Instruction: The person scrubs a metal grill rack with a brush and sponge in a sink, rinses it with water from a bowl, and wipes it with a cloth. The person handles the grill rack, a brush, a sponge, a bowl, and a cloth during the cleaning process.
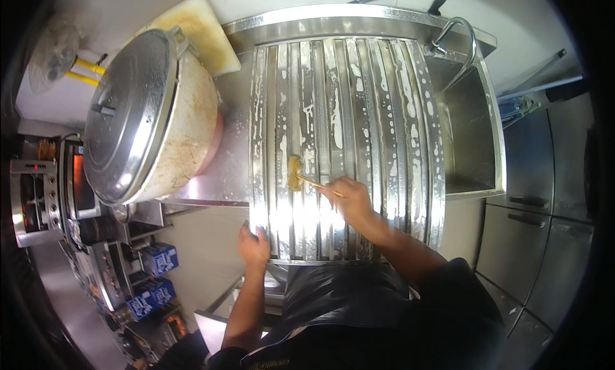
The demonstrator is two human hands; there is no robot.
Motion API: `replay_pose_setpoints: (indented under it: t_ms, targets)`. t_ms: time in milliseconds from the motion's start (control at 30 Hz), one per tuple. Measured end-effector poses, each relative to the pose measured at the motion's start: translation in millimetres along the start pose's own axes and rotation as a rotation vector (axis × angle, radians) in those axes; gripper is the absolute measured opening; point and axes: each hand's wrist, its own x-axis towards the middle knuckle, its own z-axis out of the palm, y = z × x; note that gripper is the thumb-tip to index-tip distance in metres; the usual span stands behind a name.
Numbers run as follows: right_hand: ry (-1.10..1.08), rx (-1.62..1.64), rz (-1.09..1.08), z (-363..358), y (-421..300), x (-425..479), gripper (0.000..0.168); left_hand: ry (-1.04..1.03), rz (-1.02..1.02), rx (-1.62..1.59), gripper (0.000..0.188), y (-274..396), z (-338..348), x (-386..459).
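A ribbed stainless-steel panel, which looks like a range-hood baffle filter (323, 141), lies before me across the steel counter and part of the sink. White suds run in streaks and spots along its channels, mostly on the far half. My right hand (350, 199) grips the thin stick handle of a small brush (295, 173) with a yellowish head. That head rests on the panel's left-middle ribs. At the near left edge, my left hand (254, 245) holds the panel's rim, its fingers partly hidden by glare and the edge.
Left on the counter stands a large lidded pot (192, 110), with a stained cutting board (209, 38) behind it. A curved faucet (473, 43) rises over the sink basin (473, 129). Steel cabinets (516, 235) stand right; blue boxes (161, 259) and ovens (33, 197) are left.
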Motion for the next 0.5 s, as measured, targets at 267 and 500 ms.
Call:
replay_pose_setpoints:
  t_ms: [267, 500]
  targets:
    - [-0.721, -0.236, 0.547, 14, -53, 11, 0.029, -0.098, 0.459, 0.292, 0.079, 64, -4, 83]
    - [-0.591, -0.259, 0.628, 59, -28, 38, 0.027, -0.161, 0.533, 0.078, 0.085, 96, 10, 148]
